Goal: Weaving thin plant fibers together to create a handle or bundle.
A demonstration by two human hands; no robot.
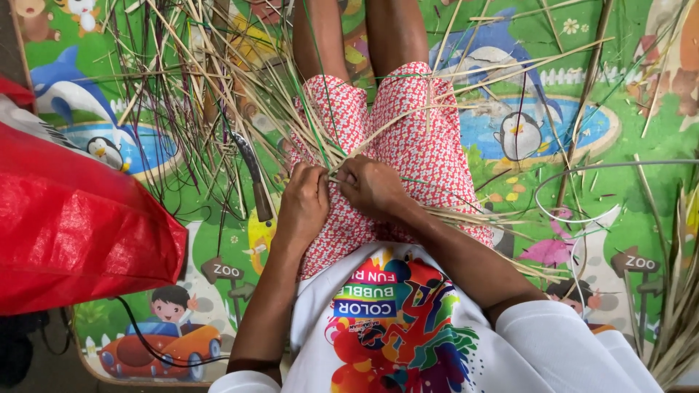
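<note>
I sit on a colourful play mat (582, 65) with a bundle of dry straw-coloured strips (240, 80) fanning out across my lap and to the far left. My left hand (302, 204) and my right hand (371, 185) meet over my red-and-white patterned shorts (429, 138), both closed on the gathered ends of the strips. More strips run under my right forearm toward the right (502, 218). A knife with a dark curved blade (255, 178) lies on the mat just left of my left hand.
A large red woven bag (73, 225) lies at the left. A thin white cord (575, 218) loops on the mat at the right. More dry leaves lie at the right edge (677, 306). A black cable (145, 342) runs by the lower left.
</note>
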